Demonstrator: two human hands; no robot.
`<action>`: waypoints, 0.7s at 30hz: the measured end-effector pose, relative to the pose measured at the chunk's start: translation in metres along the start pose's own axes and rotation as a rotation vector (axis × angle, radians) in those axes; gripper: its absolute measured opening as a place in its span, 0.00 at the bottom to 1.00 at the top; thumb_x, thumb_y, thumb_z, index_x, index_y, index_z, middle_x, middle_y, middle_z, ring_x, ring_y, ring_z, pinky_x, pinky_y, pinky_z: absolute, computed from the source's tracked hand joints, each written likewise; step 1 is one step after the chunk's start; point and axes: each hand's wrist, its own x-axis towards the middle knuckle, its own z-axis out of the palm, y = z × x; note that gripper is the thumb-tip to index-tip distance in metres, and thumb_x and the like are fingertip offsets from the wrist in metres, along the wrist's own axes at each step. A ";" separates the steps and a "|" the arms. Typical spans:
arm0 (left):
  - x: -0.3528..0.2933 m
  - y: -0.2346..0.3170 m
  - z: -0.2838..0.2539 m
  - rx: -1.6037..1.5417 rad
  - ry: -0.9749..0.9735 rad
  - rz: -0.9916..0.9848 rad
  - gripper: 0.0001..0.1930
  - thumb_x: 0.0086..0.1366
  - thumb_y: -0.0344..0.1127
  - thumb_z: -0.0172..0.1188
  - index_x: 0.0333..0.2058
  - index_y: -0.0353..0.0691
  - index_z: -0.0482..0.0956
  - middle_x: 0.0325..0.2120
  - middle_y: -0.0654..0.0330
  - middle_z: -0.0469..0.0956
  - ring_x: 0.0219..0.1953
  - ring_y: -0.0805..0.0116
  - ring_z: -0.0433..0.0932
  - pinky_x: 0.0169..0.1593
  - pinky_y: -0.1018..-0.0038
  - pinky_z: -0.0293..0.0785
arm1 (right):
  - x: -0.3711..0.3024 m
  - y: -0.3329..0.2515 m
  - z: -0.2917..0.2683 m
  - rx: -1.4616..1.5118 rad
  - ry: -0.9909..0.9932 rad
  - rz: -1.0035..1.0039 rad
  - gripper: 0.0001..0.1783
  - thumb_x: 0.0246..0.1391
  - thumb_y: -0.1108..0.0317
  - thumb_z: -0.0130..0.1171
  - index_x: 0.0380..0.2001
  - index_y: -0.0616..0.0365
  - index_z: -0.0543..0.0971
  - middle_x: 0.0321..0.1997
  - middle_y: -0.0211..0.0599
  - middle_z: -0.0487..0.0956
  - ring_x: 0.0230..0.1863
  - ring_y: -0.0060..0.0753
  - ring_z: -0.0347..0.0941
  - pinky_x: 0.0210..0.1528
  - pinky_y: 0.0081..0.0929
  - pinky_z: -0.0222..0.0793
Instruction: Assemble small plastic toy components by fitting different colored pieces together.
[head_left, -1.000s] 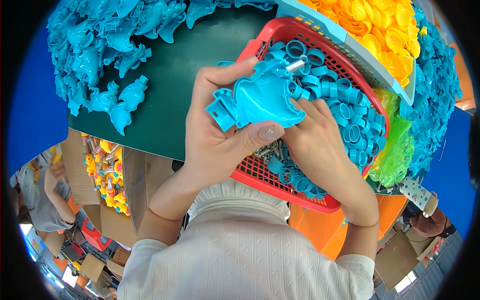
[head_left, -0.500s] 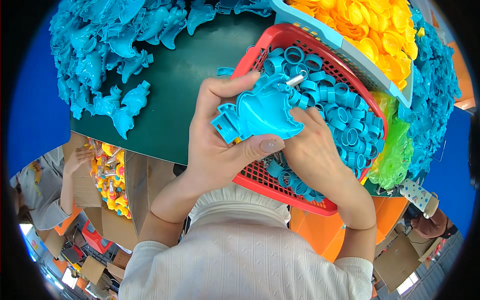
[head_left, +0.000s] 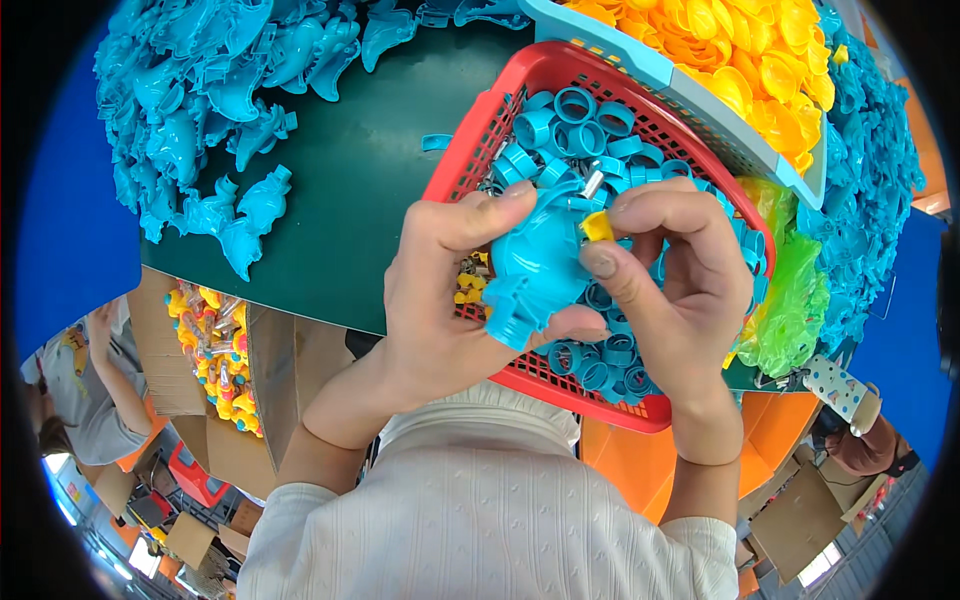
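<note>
A glossy blue plastic shell [head_left: 540, 255], curved like an animal figure, is gripped between the thumb and fingers of my left hand [head_left: 435, 290]. Its rounded outside faces up, so the hollow is hidden. My right hand [head_left: 685, 290] pinches a small yellow plastic piece [head_left: 597, 227] against the shell's right edge. A silvery metal spring [head_left: 593, 184] shows just above the shell; whether it is attached cannot be told. Both hands are over a red basket [head_left: 487, 115] filled with short blue rings [head_left: 600, 372], and small yellow parts [head_left: 470, 285] show beside my left hand.
Blue shells are heaped [head_left: 190, 90] on the dark green table [head_left: 370, 150] at the left. A light-blue crate [head_left: 690, 95] of yellow pieces adjoins the basket. Green plastic bag [head_left: 790, 300] and more blue parts [head_left: 870, 200] lie right. Another person [head_left: 85, 380] is at far left, near a carton [head_left: 165, 360].
The shell has turned over from hollow side up to rounded side up. My right hand has lifted from the rings to the shell's right edge, where the yellow piece now shows in its fingers.
</note>
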 end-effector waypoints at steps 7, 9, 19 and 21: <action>-0.005 0.000 0.001 0.131 0.086 0.095 0.35 0.39 0.27 0.73 0.47 0.34 0.64 0.33 0.54 0.73 0.30 0.68 0.75 0.33 0.76 0.72 | -0.003 -0.003 0.006 0.087 -0.009 0.031 0.16 0.40 0.82 0.63 0.31 0.59 0.68 0.31 0.33 0.70 0.30 0.20 0.64 0.32 0.15 0.61; -0.005 0.004 -0.006 0.189 -0.114 0.057 0.41 0.39 0.34 0.73 0.50 0.38 0.56 0.38 0.52 0.69 0.39 0.65 0.74 0.39 0.73 0.73 | -0.003 -0.002 0.006 0.102 -0.008 0.042 0.16 0.40 0.82 0.62 0.31 0.59 0.68 0.31 0.33 0.69 0.31 0.21 0.64 0.33 0.16 0.62; -0.008 0.001 -0.007 0.097 -0.035 0.001 0.40 0.39 0.36 0.73 0.49 0.39 0.57 0.39 0.52 0.70 0.39 0.65 0.74 0.41 0.73 0.73 | 0.001 0.000 0.006 0.147 -0.070 -0.027 0.14 0.42 0.78 0.63 0.35 0.63 0.73 0.31 0.34 0.74 0.32 0.25 0.71 0.35 0.19 0.69; -0.003 0.003 -0.006 -0.108 0.014 -0.046 0.36 0.40 0.25 0.72 0.48 0.34 0.62 0.42 0.52 0.70 0.39 0.67 0.76 0.40 0.74 0.76 | -0.001 0.003 0.003 0.171 -0.070 0.028 0.14 0.43 0.77 0.63 0.35 0.63 0.73 0.31 0.34 0.74 0.33 0.24 0.71 0.36 0.18 0.69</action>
